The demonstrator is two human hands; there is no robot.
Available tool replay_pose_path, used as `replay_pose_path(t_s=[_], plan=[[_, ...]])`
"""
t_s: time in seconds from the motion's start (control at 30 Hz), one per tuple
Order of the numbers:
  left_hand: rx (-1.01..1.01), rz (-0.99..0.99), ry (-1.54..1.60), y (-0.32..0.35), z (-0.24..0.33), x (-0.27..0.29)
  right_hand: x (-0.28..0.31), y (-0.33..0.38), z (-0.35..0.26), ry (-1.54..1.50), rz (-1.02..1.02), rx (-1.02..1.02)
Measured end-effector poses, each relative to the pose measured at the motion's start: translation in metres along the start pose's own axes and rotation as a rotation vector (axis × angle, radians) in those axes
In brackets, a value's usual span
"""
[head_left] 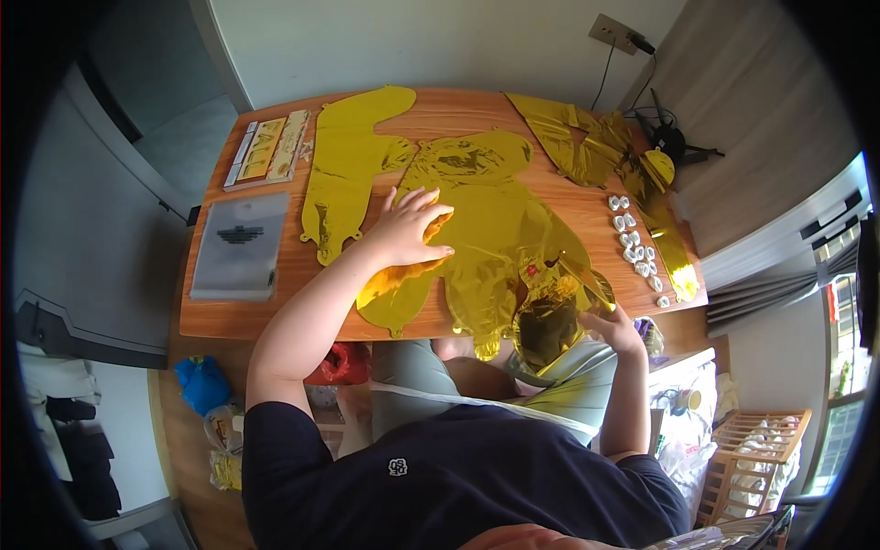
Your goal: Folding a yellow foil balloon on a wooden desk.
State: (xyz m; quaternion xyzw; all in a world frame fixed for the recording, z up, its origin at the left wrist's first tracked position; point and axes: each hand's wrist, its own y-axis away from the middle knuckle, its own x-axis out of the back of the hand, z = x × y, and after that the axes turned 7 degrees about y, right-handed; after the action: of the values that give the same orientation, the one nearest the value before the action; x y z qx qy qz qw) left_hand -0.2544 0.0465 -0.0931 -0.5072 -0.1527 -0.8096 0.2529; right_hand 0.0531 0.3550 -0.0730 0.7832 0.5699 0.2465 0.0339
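A large flat gold foil balloon [500, 215] lies deflated across the middle of the table, its near right part folded up and hanging over the front edge. My left hand [408, 229] rests on its left side with thumb and fingers spread. At the near right, my right hand [614, 328] pinches the edge of the raised foil between thumb and fingers. To the left lies another flat gold foil balloon [339, 174], long with a bent top. More crumpled gold foil [587, 147] stretches along the far right and down the right edge.
Small white rolls [632, 240] lie in loose rows at the right. A clear plastic bag [240, 261] and a flat printed package [266, 151] are at the left. A black device with antennas [667, 142] stands far right. Below are a blue bag [202, 380] and wooden rack [756, 449].
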Motion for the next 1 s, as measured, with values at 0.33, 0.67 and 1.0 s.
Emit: replay_pose_path(t_s=[0.33, 0.67, 1.0], plan=[[0.048, -0.008, 0.036, -0.004, -0.006, 0.002, -0.006, -0.001, 0.005, -0.058, 0.068, 0.073], [0.084, 0.034, -0.036, 0.005, -0.011, -0.001, -0.060, 0.094, -0.223, 1.295, -0.504, 0.581], [-0.065, 0.184, -0.102, -0.020, -0.042, -0.023, -0.095, 0.093, -0.247, 0.918, -1.187, 0.278]])
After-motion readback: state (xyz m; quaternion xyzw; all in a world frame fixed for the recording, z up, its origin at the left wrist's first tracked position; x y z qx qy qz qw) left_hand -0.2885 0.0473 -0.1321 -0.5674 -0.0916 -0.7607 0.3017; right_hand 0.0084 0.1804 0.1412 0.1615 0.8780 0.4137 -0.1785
